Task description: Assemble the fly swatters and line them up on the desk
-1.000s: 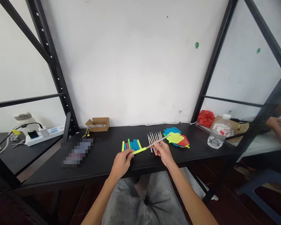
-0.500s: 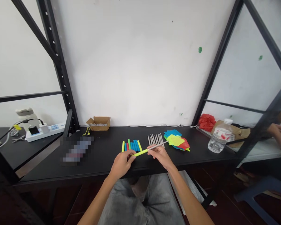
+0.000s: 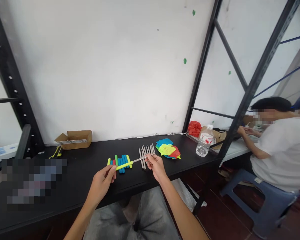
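My left hand (image 3: 104, 178) is closed around the end of a slim yellow handle (image 3: 124, 165). A thin metal rod (image 3: 139, 159) extends from that handle, and my right hand (image 3: 156, 167) pinches it near its far tip. Both are held over the front of the black table. Just behind lies a row of yellow, blue, red and green handles (image 3: 119, 162). Several grey metal rods (image 3: 143, 153) lie side by side behind my right hand. Further right is a pile of blue, red and green fly swatter heads (image 3: 175, 152), with a yellow fly swatter head (image 3: 166, 149) on top.
An open cardboard box (image 3: 76, 140) and a yellow-black cutter (image 3: 56, 152) lie at the back left of the black table (image 3: 85, 163). Right are a water bottle (image 3: 205, 141), a red bag (image 3: 194, 128), rack posts, and a seated person (image 3: 282, 146) on a blue stool (image 3: 262, 200).
My view has swung to the right, bringing the seated person into sight. My right hand has slid from beside the handle's end out toward the rod's tip. My left hand still grips the handle.
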A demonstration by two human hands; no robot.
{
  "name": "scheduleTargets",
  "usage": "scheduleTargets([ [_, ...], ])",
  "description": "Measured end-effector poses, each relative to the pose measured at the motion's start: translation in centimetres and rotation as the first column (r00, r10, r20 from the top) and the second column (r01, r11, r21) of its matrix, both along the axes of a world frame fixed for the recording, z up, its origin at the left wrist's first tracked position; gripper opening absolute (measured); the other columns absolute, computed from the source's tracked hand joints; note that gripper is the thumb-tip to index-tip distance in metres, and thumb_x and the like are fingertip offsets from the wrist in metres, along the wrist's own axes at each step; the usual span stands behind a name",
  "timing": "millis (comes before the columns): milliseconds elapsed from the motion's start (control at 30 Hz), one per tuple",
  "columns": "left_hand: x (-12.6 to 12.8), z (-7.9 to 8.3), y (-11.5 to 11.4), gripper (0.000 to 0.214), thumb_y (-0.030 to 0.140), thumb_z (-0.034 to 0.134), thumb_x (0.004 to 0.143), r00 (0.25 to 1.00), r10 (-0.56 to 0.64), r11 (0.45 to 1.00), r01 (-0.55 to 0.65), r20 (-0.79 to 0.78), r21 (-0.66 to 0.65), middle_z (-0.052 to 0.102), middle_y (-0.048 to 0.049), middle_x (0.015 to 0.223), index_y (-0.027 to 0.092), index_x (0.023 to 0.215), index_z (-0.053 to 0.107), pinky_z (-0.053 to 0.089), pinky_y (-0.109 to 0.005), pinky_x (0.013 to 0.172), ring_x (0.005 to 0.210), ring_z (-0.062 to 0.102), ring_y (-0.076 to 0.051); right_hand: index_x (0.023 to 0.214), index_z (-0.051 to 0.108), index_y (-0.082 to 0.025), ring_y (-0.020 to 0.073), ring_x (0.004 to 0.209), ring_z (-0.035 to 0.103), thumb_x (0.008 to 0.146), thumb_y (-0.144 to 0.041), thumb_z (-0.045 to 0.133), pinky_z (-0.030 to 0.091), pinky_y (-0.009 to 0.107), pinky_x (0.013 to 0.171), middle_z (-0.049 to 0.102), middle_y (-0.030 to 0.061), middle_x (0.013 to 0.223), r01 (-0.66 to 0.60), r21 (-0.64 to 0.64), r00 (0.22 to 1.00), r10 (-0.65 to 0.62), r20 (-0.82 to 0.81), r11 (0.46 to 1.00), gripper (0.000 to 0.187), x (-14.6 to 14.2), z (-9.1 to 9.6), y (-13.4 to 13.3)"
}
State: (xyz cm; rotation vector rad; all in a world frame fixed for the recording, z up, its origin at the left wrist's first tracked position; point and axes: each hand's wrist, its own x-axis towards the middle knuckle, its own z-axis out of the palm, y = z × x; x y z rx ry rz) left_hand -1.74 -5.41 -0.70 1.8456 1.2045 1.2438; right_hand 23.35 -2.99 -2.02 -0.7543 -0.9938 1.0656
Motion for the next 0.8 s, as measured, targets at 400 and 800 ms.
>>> scheduleTargets([
  [400,-0.2,-0.3,0.1,0.031,0.046,0.052,0.088,0.994,-0.073,0.997,0.074,-0.075,0.01,0.063,-0.001,0.071,0.02,0.097,0.064,0.047,-0.025,0.062,0.064,0.058,-0.017,0.06,0.063,-0.016,0.0083,0.047,0.043,0.073,-0.046,0.075,0.026,0.023,0.043,0.057,0.001,0.055,-0.069,-0.018,0.989,0.07,0.126,0.997,0.035,0.4,-0.2,-0.2],
  [800,-0.4,0.0,-0.5,0.028,0.042,0.05,0.09,0.981,-0.08,0.996,0.088,-0.175,0.035,0.061,-0.001,0.07,0.018,0.096,0.064,0.043,-0.026,0.065,0.068,0.059,-0.017,0.06,0.06,-0.018,0.0101,0.047,0.042,0.073,-0.051,0.074,0.027,0.024,0.045,0.055,-0.0009,0.051,-0.153,-0.025,0.955,0.154,0.252,0.988,0.038,0.7,0.5,-1.0],
])
